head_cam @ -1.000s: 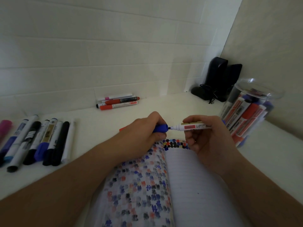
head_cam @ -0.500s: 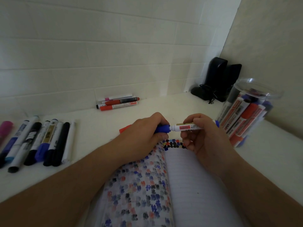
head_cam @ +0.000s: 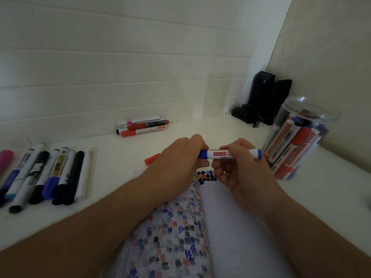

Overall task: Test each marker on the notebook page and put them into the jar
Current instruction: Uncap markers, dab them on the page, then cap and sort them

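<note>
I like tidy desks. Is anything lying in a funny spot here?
One thing: a red cap or marker end pokes out alone from behind the left hand, apart from the neat marker row and the jar.

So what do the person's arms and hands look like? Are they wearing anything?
Both forearms are bare as far as the picture shows: no sleeves, no watch, no bracelet. The left hand has no gloves or rings that I can see. The right hand is bare too; a small glint by its curled fingers is too blurry to name.
</note>
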`<state>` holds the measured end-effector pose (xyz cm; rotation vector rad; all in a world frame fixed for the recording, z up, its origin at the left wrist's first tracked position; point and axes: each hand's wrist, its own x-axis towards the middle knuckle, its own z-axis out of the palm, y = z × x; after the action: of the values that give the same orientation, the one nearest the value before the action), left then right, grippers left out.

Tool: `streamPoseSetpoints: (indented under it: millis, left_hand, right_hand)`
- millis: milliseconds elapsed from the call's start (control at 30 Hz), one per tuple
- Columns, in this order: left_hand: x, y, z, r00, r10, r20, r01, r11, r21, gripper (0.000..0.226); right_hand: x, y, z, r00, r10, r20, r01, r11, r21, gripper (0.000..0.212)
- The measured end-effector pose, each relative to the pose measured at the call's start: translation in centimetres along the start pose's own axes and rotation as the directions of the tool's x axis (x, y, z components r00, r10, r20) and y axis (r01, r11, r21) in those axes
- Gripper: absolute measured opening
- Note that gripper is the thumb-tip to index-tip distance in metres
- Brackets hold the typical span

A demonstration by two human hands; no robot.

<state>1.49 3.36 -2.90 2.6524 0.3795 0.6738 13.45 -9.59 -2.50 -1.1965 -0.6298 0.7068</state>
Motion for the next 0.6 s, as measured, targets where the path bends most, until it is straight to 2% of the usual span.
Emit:
streamPoseSetpoints:
  millis: [133,167,233,267,367,500,600]
  left_hand:
    - [-0.3,0.2,-0.1,1.000,0.006,-0.003,-0.006,0.999,-0.047,0.016]
    - [-0.4,0.3,-0.1,1.000,-0.004,-0.007,0.004,0.996,-0.085,0.015]
    - [-0.5,0.4,0.0,1.000,-0.017,-0.010,0.015,0.986,-0.169,0.018]
    - [-0.6,0.5,0.1,1.000,-0.019,-0.005,0.018,0.980,-0.198,0.019]
    - [-0.7,0.4,0.1,0.999,-0.026,0.028,0.032,0.969,-0.245,0.025]
    - [-1.0,-0.7,0.5,0.993,0.034,0.113,-0.019,0.990,-0.137,0.029]
    - [-1.2,-1.5,0.5,0.994,0.090,0.064,-0.083,0.991,-0.102,0.034]
  right_hand:
    - [-0.4,-0.4,-0.1,1.000,0.004,0.012,-0.004,1.000,-0.008,0.027]
    - [-0.7,-0.5,0.0,1.000,-0.020,0.017,0.021,0.998,-0.066,0.021]
    - [-1.2,-0.5,0.1,0.994,-0.098,0.040,0.106,0.950,-0.293,0.004]
    - [-1.4,-0.4,0.1,0.991,-0.121,0.053,0.132,0.917,-0.375,0.009]
    - [-1.8,-0.7,0.7,0.991,-0.130,0.046,0.137,0.897,-0.420,0.014]
    - [-2.0,-2.0,0.6,0.988,-0.147,-0.034,0.120,0.903,-0.413,0.013]
    - [-2.4,-5.0,-0.3,0.976,-0.219,-0.013,0.183,0.842,-0.507,0.013]
